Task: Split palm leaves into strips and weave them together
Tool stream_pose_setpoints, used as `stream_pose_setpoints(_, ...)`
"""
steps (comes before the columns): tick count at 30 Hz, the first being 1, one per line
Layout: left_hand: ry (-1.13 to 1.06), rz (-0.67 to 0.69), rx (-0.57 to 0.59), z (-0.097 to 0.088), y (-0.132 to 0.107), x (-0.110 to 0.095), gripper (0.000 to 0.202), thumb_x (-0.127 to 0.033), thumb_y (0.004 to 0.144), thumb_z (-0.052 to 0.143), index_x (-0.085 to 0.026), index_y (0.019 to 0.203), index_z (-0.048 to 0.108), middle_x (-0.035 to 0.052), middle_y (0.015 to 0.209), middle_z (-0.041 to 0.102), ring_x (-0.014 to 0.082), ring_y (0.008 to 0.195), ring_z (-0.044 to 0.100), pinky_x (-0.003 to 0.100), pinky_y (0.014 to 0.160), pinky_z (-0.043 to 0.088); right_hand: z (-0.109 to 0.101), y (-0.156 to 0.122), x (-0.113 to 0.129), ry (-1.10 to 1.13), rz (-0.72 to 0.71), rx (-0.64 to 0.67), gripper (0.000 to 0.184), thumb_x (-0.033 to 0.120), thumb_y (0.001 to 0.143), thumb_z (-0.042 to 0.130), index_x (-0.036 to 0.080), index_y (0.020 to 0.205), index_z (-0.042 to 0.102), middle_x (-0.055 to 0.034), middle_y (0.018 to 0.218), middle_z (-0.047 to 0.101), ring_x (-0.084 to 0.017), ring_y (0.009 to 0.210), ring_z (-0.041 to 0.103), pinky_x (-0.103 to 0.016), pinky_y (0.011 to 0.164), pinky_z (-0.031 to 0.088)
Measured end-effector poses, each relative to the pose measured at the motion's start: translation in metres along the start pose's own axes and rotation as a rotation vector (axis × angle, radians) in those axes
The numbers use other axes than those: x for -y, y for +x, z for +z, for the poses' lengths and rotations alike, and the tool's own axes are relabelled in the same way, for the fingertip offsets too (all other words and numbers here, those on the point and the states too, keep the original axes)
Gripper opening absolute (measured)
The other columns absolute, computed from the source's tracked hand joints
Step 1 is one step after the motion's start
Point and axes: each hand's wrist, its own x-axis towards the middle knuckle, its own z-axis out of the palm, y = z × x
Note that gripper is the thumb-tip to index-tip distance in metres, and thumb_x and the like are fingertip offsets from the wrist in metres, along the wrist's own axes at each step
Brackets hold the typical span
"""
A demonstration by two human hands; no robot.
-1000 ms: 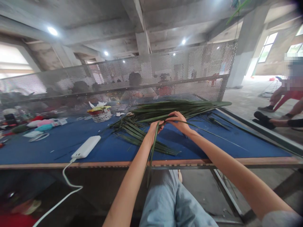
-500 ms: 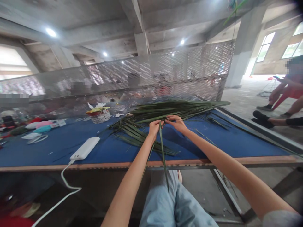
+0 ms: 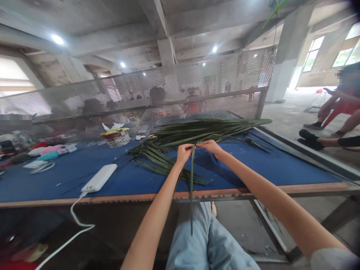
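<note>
Your left hand [image 3: 184, 153] and right hand [image 3: 210, 147] meet at centre frame, fingers pinched together on a narrow palm-leaf strip [image 3: 192, 187] that hangs straight down past the table edge, above your jeans [image 3: 208, 240]; loose palm fronds [image 3: 202, 128] lie just behind, on the blue-topped table [image 3: 157, 196]; left of them, a woven basket [image 3: 118, 141] holds something red and yellow.

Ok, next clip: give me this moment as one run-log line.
left hand + right hand | pinching: palm leaflet, hanging down | beside: palm fronds | surface: blue table | also: white power bank
</note>
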Motion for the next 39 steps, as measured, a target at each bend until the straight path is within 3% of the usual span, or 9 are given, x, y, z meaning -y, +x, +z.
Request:
stream_pose_setpoints(7, 0.102, 0.091, -0.016, 0.001, -0.001, 0.000, 0.009, -0.024, 0.068, 0.069, -0.016, 0.070, 0.074, 0.0062, 0.067, 0.068, 0.0175, 0.062, 0.058, 0.027, 0.061, 0.041, 0.000, 0.003, -0.003, 0.008, 0.040, -0.044, 0.025, 0.040, 0.056, 0.079, 0.017, 0.067, 0.076, -0.0039, 0.073, 0.072, -0.021, 0.076, 0.063, -0.032, 0.075, 0.047)
stream_pose_setpoints(10, 0.106, 0.087, 0.001, 0.000, 0.000, 0.000, 0.011, -0.025, 0.068, 0.067, -0.016, 0.064, 0.072, 0.0053, 0.061, 0.066, 0.0166, 0.059, 0.056, 0.026, 0.060, 0.040, 0.002, 0.002, -0.002, -0.007, 0.057, -0.076, 0.027, 0.044, 0.059, 0.077, 0.017, 0.065, 0.074, -0.0047, 0.075, 0.072, -0.021, 0.079, 0.063, -0.031, 0.075, 0.046)
stream_pose_setpoints(15, 0.088, 0.018, -0.041, -0.003, 0.001, 0.002, 0.020, -0.032, 0.069, 0.066, -0.016, 0.057, 0.067, 0.0009, 0.048, 0.054, 0.0124, 0.047, 0.046, 0.024, 0.050, 0.033, 0.002, 0.000, 0.000, 0.081, 0.084, -0.115, 0.049, 0.064, 0.073, 0.060, 0.017, 0.064, 0.071, -0.0090, 0.076, 0.071, -0.019, 0.073, 0.062, -0.028, 0.065, 0.046)
stream_pose_setpoints(19, 0.045, -0.032, -0.105, -0.003, 0.001, -0.002, 0.023, -0.033, 0.068, 0.065, -0.015, 0.054, 0.064, -0.0002, 0.046, 0.052, 0.0108, 0.046, 0.042, 0.024, 0.048, 0.030, 0.004, -0.005, 0.002, 0.087, 0.100, -0.009, 0.059, 0.072, 0.073, 0.054, 0.016, 0.066, 0.071, -0.0088, 0.065, 0.066, -0.016, 0.061, 0.058, -0.026, 0.057, 0.045)
stream_pose_setpoints(25, 0.003, -0.039, -0.104, -0.002, -0.002, -0.006, 0.025, -0.034, 0.068, 0.066, -0.015, 0.052, 0.061, -0.0008, 0.046, 0.051, 0.0097, 0.046, 0.041, 0.023, 0.048, 0.029, 0.018, -0.012, 0.002, 0.140, 0.009, -0.013, 0.044, 0.057, 0.060, 0.075, 0.016, 0.075, 0.072, -0.0040, 0.071, 0.064, -0.012, 0.062, 0.053, -0.022, 0.058, 0.045)
stream_pose_setpoints(33, -0.009, -0.058, -0.056, 0.001, -0.001, -0.005, 0.026, -0.038, 0.064, 0.070, -0.013, 0.058, 0.064, -0.0009, 0.048, 0.052, 0.0092, 0.047, 0.042, 0.022, 0.048, 0.028, 0.016, -0.010, 0.000, 0.278, 0.109, -0.045, 0.038, 0.051, 0.057, 0.077, 0.016, 0.066, 0.066, 0.0000, 0.058, 0.058, -0.010, 0.055, 0.050, -0.023, 0.055, 0.043)
stream_pose_setpoints(39, -0.015, -0.044, -0.056, 0.000, -0.002, -0.006, 0.024, -0.036, 0.066, 0.069, -0.013, 0.061, 0.065, -0.0015, 0.047, 0.052, 0.0089, 0.045, 0.041, 0.022, 0.047, 0.028, 0.018, -0.009, -0.001, 0.266, 0.038, -0.049, 0.038, 0.051, 0.057, 0.078, 0.015, 0.063, 0.066, 0.0004, 0.058, 0.058, -0.009, 0.056, 0.050, -0.023, 0.057, 0.043)
